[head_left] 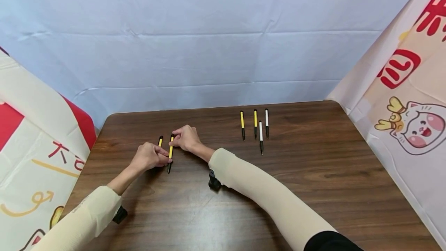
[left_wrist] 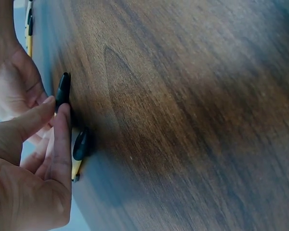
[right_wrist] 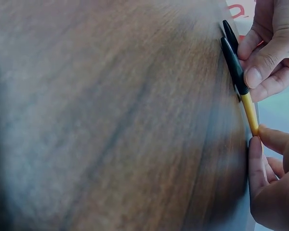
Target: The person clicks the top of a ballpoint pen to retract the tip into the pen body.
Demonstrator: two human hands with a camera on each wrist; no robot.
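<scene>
Both hands hold one yellow-and-black pen (head_left: 171,151) over the left part of the table. My left hand (head_left: 148,156) pinches its black lower part, thumb and fingertips on either side. At the far end, my right hand (head_left: 188,138) pinches the pen's yellow barrel, as the right wrist view shows. A second yellow-and-black pen (head_left: 160,141) lies just left of the held one, partly hidden behind the left hand. In the left wrist view, the black end of the held pen (left_wrist: 62,90) points away from the left fingers, near the second pen's black part (left_wrist: 81,144).
Two yellow pens (head_left: 255,123) (head_left: 242,123) and two white pens (head_left: 266,121) (head_left: 261,134) lie roughly parallel at the back right of the wooden table (head_left: 313,165). A pale cloth (head_left: 223,49) hangs behind the table, with printed sheets at both sides.
</scene>
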